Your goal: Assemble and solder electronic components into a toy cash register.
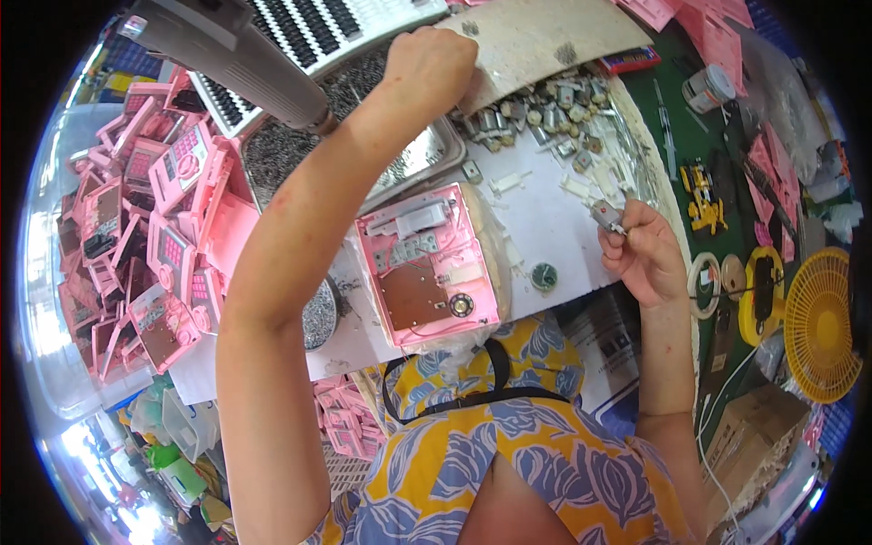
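My right hand [647, 247] pinches a small silver motor [605, 215] with a white piece at its end, over the right side of the white work surface. My left hand [431, 65] is closed at the far side, beside the left edge of a beige curved board [545, 41]; its fingertips and anything in them are hidden. Between my arms an opened pink casing [397, 245] lies on a wrapped pad, with a brown circuit board, grey parts and a round black speaker inside. A heap of small motors [568, 113] lies under and before the board.
Pink casings [173, 173] are piled at the left. A grey power screwdriver [245, 68] hangs above a tray of dark screws [282, 159]. A black-and-white rack [309, 32] stands behind. At the right are a jar [708, 89], a tape roll [704, 283] and a yellow fan [822, 322].
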### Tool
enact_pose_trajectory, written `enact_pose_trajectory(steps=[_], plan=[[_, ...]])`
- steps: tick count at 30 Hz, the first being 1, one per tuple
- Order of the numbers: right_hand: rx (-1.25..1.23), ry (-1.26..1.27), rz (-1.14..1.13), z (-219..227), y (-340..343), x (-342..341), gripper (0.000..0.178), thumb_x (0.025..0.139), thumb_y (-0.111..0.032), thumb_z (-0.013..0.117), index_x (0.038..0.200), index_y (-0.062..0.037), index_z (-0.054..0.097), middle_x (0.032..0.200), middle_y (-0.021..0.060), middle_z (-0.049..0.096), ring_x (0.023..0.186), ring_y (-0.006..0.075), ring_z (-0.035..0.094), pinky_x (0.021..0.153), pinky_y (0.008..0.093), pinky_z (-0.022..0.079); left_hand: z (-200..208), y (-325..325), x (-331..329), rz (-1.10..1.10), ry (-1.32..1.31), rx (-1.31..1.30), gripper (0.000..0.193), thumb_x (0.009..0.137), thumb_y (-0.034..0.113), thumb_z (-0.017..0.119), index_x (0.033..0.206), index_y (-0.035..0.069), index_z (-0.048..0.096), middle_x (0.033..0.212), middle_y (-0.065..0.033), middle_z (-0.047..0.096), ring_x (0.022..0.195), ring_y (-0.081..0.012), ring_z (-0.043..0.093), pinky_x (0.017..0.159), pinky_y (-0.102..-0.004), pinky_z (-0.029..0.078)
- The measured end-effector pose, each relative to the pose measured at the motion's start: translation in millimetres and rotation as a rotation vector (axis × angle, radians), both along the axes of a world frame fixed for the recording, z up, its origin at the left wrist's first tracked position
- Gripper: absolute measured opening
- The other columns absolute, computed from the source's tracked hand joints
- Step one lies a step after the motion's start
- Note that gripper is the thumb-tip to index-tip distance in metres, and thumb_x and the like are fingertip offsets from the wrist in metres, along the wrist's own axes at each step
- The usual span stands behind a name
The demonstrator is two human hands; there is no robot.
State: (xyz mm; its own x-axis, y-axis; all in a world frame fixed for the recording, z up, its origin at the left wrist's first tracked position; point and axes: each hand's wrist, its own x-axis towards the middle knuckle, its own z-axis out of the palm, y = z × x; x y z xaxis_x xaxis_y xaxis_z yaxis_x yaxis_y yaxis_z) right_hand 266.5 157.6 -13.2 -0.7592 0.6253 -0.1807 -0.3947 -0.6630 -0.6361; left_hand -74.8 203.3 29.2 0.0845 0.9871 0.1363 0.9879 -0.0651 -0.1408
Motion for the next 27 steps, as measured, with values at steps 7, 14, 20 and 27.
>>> enact_pose_trajectory(steps=[7, 14, 20, 27], plan=[[0.127, -0.185, 0.017, -7.5, -8.3, 2.9, 0.016, 0.087, -0.002, 0.07, 0.101, -0.0021, 0.061, 0.086, 0.0067, 0.065, 0.072, 0.0133, 0.062, 0.068, 0.0259, 0.051, -4.6, 4.4, -1.2, -0.064, 0.019, 0.022, 0.023, 0.083, 0.024, 0.068, 0.086, 0.002, 0.071, 0.08, -0.0191, 0.07, 0.08, -0.0332, 0.07, 0.072, -0.0442, 0.055], [0.677, -0.703, 0.24, 5.3, -35.5, 2.8, 0.044, 0.086, 0.0, 0.067, 0.13, -0.0012, 0.062, 0.084, -0.0012, 0.056, 0.072, 0.0068, 0.053, 0.068, 0.0215, 0.045, -2.1, -9.8, -13.8, -0.251, -0.209, 0.407, 0.014, 0.084, 0.008, 0.066, 0.096, 0.001, 0.069, 0.086, -0.0195, 0.065, 0.084, -0.0366, 0.065, 0.079, -0.0433, 0.054], [1.175, -0.906, 0.207, 9.3, -53.9, -17.8, 0.043, 0.084, 0.003, 0.064, 0.126, -0.0041, 0.065, 0.082, 0.0053, 0.059, 0.072, 0.0153, 0.057, 0.068, 0.0273, 0.048, 28.6, -86.3, 16.8, -0.216, -0.783, 0.32, 0.01, 0.091, 0.003, 0.062, 0.097, 0.003, 0.07, 0.086, -0.0087, 0.07, 0.078, -0.021, 0.068, 0.07, -0.0325, 0.052], [1.662, -1.101, 0.292, 17.7, -67.2, -41.3, 0.036, 0.08, -0.003, 0.065, 0.116, -0.0046, 0.062, 0.088, 0.0109, 0.061, 0.087, 0.0311, 0.06, 0.075, 0.0428, 0.051, 8.4, -201.4, 37.6, -0.152, -1.257, -0.003, 0.013, 0.091, -0.006, 0.062, 0.101, -0.002, 0.068, 0.095, -0.0081, 0.067, 0.083, -0.014, 0.062, 0.073, -0.028, 0.049]])
